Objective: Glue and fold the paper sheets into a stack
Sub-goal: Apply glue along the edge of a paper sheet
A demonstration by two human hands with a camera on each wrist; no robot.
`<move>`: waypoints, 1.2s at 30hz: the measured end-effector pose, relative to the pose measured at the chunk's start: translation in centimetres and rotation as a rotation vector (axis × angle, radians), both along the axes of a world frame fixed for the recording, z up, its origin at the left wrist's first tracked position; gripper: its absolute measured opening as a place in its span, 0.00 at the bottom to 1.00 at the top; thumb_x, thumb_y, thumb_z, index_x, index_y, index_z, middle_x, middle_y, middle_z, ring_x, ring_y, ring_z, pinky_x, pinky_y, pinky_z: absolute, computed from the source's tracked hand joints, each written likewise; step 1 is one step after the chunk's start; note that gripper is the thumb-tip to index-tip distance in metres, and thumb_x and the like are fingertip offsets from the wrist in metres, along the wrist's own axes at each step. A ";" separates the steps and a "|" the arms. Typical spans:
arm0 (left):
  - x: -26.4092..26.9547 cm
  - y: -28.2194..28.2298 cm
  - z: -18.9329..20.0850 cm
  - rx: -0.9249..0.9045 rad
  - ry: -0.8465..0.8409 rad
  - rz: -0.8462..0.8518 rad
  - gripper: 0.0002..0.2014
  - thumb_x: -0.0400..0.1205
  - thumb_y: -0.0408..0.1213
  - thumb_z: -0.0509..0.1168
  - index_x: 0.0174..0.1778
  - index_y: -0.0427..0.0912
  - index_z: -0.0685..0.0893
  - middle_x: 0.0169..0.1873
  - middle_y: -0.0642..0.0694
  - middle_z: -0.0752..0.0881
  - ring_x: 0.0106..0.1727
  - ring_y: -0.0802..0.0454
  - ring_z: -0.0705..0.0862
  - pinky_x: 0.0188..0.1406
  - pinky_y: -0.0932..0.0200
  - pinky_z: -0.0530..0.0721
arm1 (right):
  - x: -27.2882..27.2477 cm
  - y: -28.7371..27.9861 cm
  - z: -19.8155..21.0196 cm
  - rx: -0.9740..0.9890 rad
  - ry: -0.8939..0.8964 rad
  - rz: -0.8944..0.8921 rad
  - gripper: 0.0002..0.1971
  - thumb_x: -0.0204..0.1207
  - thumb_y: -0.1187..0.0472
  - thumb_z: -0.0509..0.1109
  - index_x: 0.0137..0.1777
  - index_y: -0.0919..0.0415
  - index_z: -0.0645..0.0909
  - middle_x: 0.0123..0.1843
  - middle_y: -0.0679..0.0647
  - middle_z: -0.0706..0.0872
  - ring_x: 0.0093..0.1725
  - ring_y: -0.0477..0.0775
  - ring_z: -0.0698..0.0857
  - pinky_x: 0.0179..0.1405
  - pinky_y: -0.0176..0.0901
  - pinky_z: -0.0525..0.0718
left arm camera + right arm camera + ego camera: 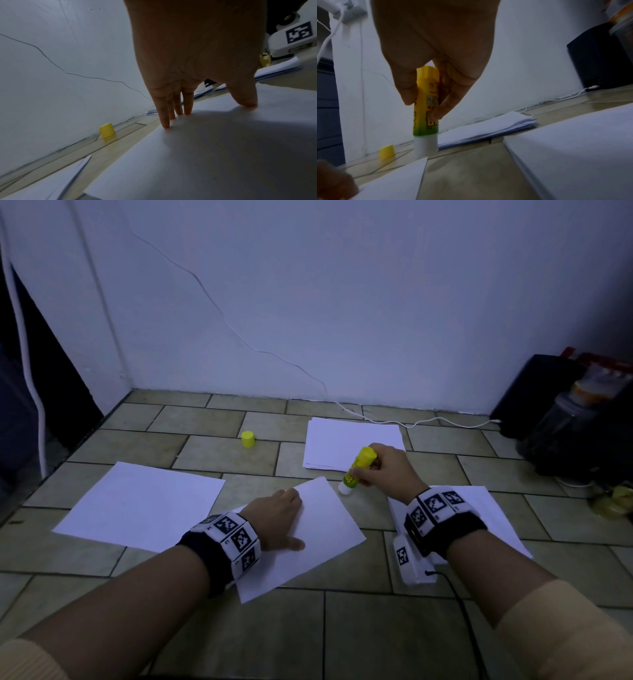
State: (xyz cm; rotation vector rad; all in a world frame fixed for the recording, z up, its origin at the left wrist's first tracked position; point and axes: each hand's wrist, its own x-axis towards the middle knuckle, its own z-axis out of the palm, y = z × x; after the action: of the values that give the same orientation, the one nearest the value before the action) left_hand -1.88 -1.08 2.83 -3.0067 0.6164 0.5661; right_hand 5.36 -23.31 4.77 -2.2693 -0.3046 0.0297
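Your L hand pressed flat, fingers straight, on the paper sheet; R hand gripped 1 glue stick, tip down just beyond the sheet's corner.

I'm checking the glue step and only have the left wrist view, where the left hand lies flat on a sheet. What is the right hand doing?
Observer: The right hand holds a glue stick, with its fingers round the barrel.
Operator: Is it capped?
Observer: No. Its bare white tip points down at the far corner of the sheet. I cannot tell whether it touches.
Operator: Is more paper within its reach?
Observer: Yes, a pile of several sheets lies just beyond the right hand.
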 end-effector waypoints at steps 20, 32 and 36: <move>0.4 0.0 0.1 0.057 -0.011 -0.014 0.38 0.73 0.64 0.69 0.71 0.42 0.68 0.67 0.44 0.73 0.65 0.45 0.74 0.65 0.48 0.72 | -0.4 3.2 0.4 -0.403 0.092 0.258 0.14 0.76 0.56 0.73 0.52 0.64 0.74 0.48 0.59 0.81 0.47 0.56 0.77 0.43 0.45 0.74; 0.9 0.1 0.1 0.118 -0.038 -0.079 0.33 0.83 0.53 0.61 0.83 0.55 0.57 0.76 0.45 0.65 0.74 0.46 0.68 0.72 0.44 0.63 | -3.1 -0.6 0.9 -0.503 0.084 0.380 0.14 0.74 0.55 0.75 0.46 0.56 0.71 0.41 0.52 0.78 0.42 0.53 0.79 0.39 0.41 0.76; 0.5 0.2 -0.1 0.107 -0.046 -0.065 0.31 0.83 0.41 0.62 0.82 0.54 0.58 0.77 0.44 0.61 0.72 0.45 0.70 0.69 0.48 0.68 | -3.0 -0.9 1.4 -0.528 0.095 0.390 0.13 0.73 0.55 0.76 0.44 0.57 0.73 0.36 0.46 0.76 0.38 0.49 0.77 0.36 0.38 0.73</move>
State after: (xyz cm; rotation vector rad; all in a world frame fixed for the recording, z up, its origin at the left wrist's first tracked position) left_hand -1.42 -0.90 2.74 -2.8804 0.6561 0.5081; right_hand 2.39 -24.16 6.13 -2.6759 -0.7574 0.4687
